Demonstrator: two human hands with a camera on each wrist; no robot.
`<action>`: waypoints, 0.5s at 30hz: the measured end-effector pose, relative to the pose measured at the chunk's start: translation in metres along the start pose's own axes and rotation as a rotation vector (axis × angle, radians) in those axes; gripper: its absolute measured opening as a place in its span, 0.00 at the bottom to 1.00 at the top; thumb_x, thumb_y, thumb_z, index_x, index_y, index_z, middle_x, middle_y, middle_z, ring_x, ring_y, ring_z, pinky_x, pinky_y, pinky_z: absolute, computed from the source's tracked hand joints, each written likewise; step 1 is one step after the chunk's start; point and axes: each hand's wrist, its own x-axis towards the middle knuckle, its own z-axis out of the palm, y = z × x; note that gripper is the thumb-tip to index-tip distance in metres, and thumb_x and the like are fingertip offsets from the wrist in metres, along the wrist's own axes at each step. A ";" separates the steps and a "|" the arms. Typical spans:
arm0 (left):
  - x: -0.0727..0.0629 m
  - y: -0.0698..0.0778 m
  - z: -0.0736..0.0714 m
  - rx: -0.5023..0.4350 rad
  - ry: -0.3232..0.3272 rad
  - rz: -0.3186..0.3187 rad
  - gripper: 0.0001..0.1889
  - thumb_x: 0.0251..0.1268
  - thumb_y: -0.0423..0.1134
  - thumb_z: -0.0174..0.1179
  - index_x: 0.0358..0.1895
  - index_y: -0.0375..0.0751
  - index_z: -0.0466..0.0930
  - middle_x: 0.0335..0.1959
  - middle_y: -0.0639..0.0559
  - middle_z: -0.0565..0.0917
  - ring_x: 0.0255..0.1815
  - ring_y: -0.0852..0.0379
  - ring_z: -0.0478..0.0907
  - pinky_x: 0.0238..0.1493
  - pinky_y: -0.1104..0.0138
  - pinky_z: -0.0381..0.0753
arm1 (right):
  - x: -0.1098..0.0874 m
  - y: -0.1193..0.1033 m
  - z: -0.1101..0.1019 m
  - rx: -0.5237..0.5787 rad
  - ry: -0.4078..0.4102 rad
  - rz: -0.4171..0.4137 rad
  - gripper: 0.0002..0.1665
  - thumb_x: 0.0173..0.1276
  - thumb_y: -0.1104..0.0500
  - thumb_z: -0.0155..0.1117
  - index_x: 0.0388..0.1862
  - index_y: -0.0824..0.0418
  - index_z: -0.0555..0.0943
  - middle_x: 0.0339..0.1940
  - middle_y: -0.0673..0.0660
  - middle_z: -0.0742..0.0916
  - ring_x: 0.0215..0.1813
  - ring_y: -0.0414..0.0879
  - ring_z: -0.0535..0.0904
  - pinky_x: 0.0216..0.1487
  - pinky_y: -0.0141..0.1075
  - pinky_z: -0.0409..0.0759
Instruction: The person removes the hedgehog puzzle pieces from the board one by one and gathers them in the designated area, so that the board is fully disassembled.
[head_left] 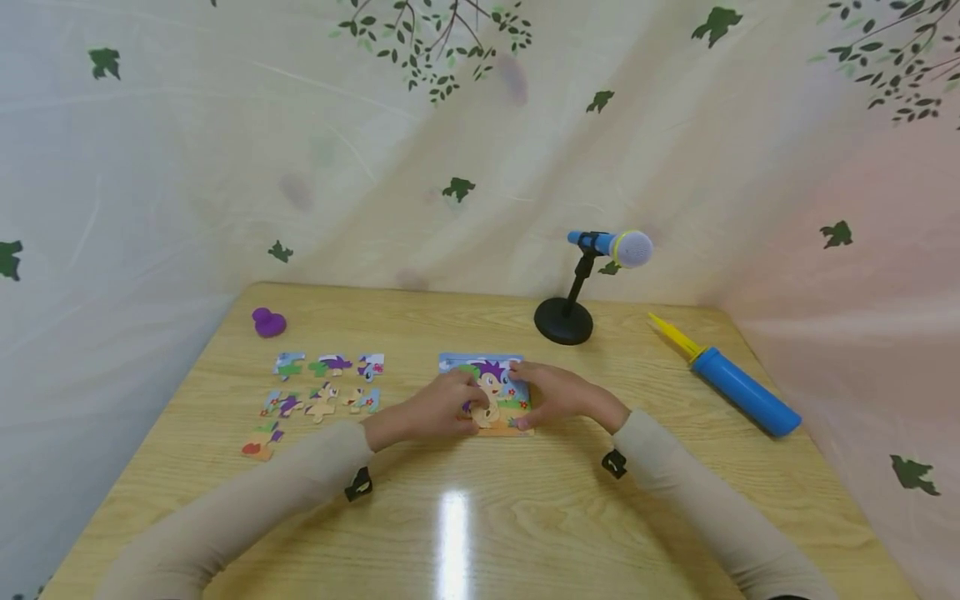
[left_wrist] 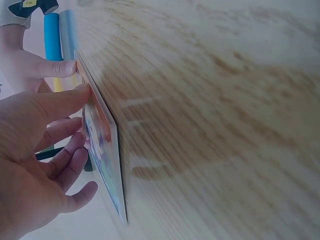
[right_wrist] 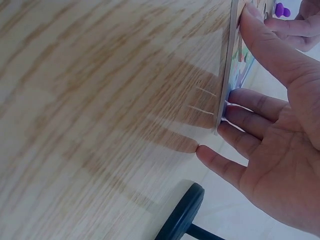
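A flat jigsaw puzzle board (head_left: 506,432) with a cartoon figure lies on the table. My left hand (head_left: 442,404) reaches over its left part, thumb and fingertips touching it. Whether a piece is between them is hidden. My right hand (head_left: 558,390) rests at the board's right side, thumb on the near corner and fingers spread toward the far corner. In the right wrist view its little finger (right_wrist: 220,165) touches the table. Loose puzzle pieces lie left of the board: a top row (head_left: 330,365), a middle row (head_left: 321,402) and a few pieces (head_left: 261,443) nearest me.
A purple toy-like object (head_left: 268,322) stands at the table's far left corner. Behind the board, a toy microphone (head_left: 615,247) sits on a black stand with a round base (head_left: 564,322). A blue pump (head_left: 742,390) with a yellow nozzle lies at the right.
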 end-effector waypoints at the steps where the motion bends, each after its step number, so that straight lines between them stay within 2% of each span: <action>1: 0.000 0.000 0.000 0.002 -0.001 -0.006 0.19 0.60 0.40 0.73 0.53 0.39 0.86 0.48 0.46 0.83 0.51 0.51 0.75 0.56 0.57 0.77 | 0.000 0.000 0.000 -0.002 0.000 0.000 0.52 0.63 0.44 0.75 0.77 0.68 0.66 0.82 0.64 0.64 0.83 0.63 0.55 0.81 0.57 0.57; 5: 0.002 0.001 0.001 0.011 0.006 -0.020 0.22 0.58 0.41 0.74 0.55 0.37 0.85 0.47 0.46 0.82 0.52 0.50 0.75 0.57 0.56 0.77 | 0.001 0.000 0.000 -0.001 -0.002 0.002 0.52 0.63 0.43 0.75 0.77 0.68 0.66 0.82 0.64 0.65 0.83 0.63 0.56 0.81 0.57 0.57; 15: 0.005 0.000 0.001 0.010 0.043 0.012 0.20 0.52 0.37 0.74 0.51 0.38 0.87 0.46 0.46 0.84 0.52 0.49 0.76 0.58 0.55 0.77 | 0.002 -0.005 -0.003 -0.070 -0.014 0.009 0.53 0.62 0.43 0.76 0.77 0.70 0.65 0.80 0.68 0.65 0.81 0.65 0.59 0.79 0.58 0.61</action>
